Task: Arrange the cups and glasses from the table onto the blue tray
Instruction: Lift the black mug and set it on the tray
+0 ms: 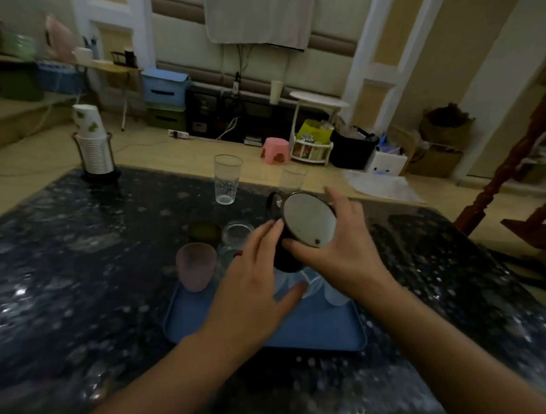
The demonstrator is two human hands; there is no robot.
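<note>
A black mug with a white inside is tilted toward me above the blue tray. My right hand grips its rim and side. My left hand touches the mug's left side with fingers spread, holding nothing itself. On the tray's far edge stand a frosted pink cup, a dark green cup, a short clear glass and more clear glasses partly hidden under my hands. Two tall clear glasses stand on the table beyond.
The dark speckled table holds a wire rack of stacked paper cups at its far left corner. Beyond are a pink stool, a white round side table, storage boxes and a wooden chair at right.
</note>
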